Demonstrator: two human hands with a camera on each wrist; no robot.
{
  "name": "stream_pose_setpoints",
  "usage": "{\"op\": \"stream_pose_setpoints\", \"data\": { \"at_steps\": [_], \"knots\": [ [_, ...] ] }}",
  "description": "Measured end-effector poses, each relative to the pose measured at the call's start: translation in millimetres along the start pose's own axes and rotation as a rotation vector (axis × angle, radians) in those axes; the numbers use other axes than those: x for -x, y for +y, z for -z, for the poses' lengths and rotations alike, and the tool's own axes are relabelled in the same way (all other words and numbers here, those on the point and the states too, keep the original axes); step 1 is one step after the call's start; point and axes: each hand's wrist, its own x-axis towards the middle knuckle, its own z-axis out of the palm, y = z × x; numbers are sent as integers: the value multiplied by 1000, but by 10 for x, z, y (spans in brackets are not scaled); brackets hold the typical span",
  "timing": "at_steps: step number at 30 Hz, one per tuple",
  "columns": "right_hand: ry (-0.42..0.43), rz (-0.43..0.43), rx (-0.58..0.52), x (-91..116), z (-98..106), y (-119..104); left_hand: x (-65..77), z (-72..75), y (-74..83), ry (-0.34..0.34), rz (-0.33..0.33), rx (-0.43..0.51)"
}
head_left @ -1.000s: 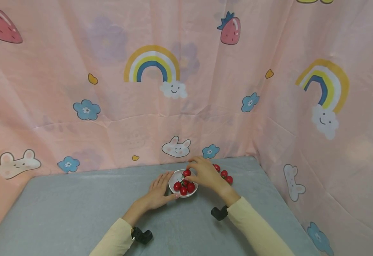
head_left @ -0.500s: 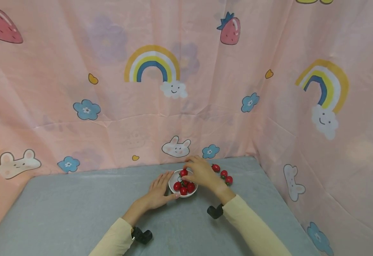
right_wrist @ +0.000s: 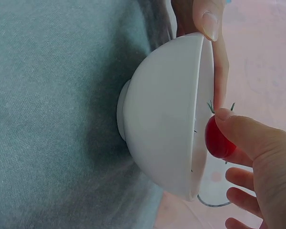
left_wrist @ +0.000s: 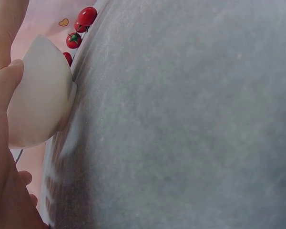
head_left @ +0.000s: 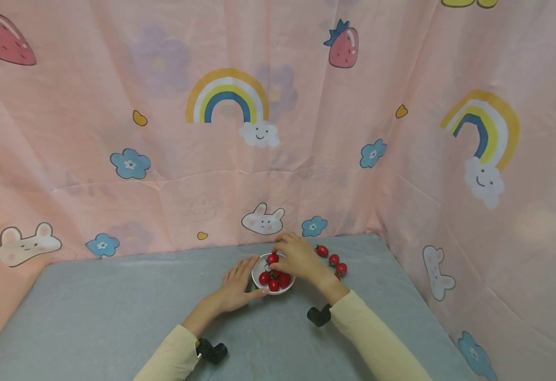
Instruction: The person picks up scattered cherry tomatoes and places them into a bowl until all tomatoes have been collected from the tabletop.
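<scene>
A white bowl [head_left: 261, 264] stands on the grey cloth, with several red cherry tomatoes [head_left: 273, 284] in it. My left hand [head_left: 235, 288] holds it at the left, thumb on the near rim and fingers along the far-left side. My right hand [head_left: 302, 259] is over the bowl's right side. Between its thumb and a finger it pinches one cherry tomato [right_wrist: 218, 138], green stem still on. The right wrist view has this tomato right at the bowl's opening. Whether it touches the tomatoes below, I cannot tell. In the left wrist view the bowl's outer wall [left_wrist: 43, 100] hides its contents.
Several loose cherry tomatoes [head_left: 334, 260] lie on the grey cloth [head_left: 130, 312] right of the bowl, behind the right forearm. A pink printed curtain [head_left: 163, 201] hangs along the back and right of the table. A small black device [head_left: 319, 316] sits at each wrist.
My right hand has shifted slightly left over the bowl with the tomato between its fingers. More of the loose tomatoes now show beside it. My left hand and the bowl have stayed in place.
</scene>
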Motion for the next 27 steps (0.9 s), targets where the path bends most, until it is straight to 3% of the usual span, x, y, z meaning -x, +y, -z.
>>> {"op": "stream_pose_setpoints", "data": {
  "at_steps": [11,19,27],
  "knots": [
    [7,8,-17,2,17,-33,-4,-3,-2,-2,16,1],
    [10,16,-13,-3,-11,-24,-17,-31,-50,-2,-14,-2],
    [14,-2,-32,19,-23,37,-17,-35,-43,-1,16,-2]
  ]
}}
